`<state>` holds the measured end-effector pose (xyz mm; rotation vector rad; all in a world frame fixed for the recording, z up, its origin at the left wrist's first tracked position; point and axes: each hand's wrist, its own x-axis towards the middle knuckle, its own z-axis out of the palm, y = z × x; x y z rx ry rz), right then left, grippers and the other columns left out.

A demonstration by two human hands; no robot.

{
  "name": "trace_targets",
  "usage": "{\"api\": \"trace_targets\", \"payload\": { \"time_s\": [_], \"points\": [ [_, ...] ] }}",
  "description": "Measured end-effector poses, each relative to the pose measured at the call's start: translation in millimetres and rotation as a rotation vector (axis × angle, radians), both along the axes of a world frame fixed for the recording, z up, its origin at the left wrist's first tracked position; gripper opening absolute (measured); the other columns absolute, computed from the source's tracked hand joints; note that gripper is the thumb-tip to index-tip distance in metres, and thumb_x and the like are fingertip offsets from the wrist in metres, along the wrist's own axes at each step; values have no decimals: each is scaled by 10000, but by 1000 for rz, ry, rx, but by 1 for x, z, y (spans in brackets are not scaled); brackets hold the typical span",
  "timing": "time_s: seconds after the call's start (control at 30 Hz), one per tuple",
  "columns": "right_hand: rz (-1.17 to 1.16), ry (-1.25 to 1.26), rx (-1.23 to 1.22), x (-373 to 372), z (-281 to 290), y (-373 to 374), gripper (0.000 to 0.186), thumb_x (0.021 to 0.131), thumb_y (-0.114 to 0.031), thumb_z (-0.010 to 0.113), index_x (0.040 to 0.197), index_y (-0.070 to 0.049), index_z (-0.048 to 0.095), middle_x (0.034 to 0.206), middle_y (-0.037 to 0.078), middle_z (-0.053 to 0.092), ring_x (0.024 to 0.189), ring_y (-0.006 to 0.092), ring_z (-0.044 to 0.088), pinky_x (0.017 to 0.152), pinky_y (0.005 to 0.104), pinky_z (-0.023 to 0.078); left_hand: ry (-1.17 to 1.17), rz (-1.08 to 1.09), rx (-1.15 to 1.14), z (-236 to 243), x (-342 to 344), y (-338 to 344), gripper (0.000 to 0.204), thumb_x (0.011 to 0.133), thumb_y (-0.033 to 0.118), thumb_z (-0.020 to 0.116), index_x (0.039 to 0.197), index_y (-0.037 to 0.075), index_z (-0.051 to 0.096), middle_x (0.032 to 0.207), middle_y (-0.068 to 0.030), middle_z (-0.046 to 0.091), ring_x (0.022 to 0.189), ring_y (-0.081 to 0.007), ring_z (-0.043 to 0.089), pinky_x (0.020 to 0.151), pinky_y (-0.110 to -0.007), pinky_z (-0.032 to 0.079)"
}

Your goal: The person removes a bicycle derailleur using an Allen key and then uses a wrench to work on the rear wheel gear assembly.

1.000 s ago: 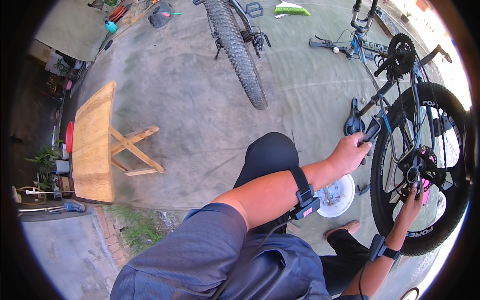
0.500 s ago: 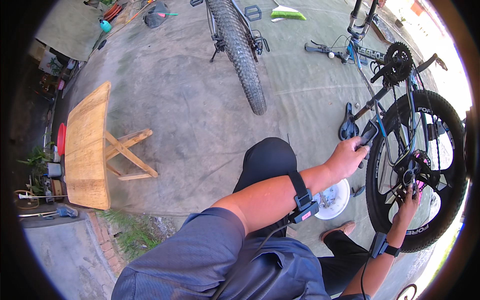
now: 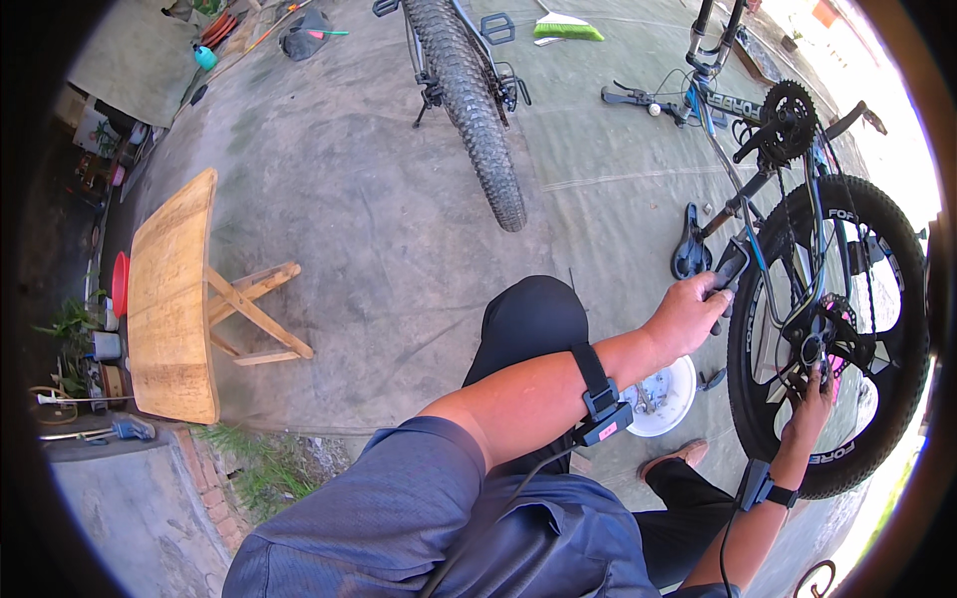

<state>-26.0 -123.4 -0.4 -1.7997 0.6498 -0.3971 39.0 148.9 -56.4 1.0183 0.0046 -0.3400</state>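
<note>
Two hands: both on an upturned bicycle (image 3: pixel 797 229) at the right of the scene.
Left hand (image 3: pixel 688 311): clenched around the frame tube (image 3: pixel 733 267) just left of the rear wheel.
Right hand (image 3: pixel 812 404): fingers up at the wheel hub (image 3: pixel 822 334); whether they pinch anything there I cannot tell.
Rear wheel (image 3: pixel 832 329): black tyre, upright, at the near right.
Saddle (image 3: pixel 690 254): resting on the concrete, just beyond the left hand.
White bowl (image 3: pixel 663 397): on the ground below the left forearm, small metal parts inside.
Wooden table (image 3: pixel 174 299): tipped on its side, far left.
Second bicycle (image 3: pixel 469 90): knobbly tyre, far centre, well apart from the hands.
</note>
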Motion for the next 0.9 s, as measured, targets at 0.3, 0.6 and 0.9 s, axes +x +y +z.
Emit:
{"api": "trace_targets", "payload": {
  "time_s": [0.3,0.6,0.9],
  "points": [
    [-3,-3,-13,0,-3,-4,434,920,-282,586,1288,-85,469,1010,48,600,750,137,638,570,233,435,7,-6,-9,4,-1,1,234,932,145,546,1102,-15,564,758,5,569,608,-58,479,523,-220,399],
    [-5,-2,3,1,-1,0,446,917,-282,591,1298,-88,463,987,49,600,735,138,640,562,229,429,17,-7,-17,3,-1,-1,192,936,145,537,1062,6,575,739,17,548,610,-55,465,534,-219,385],
    [-12,-16,17,1,-4,-3,453,914,-288,600,1299,-94,462,961,38,596,719,128,639,548,221,422,-3,11,17,0,0,-4,180,934,146,537,1038,7,584,739,21,543,612,-53,457,537,-226,384]
  ]
}}
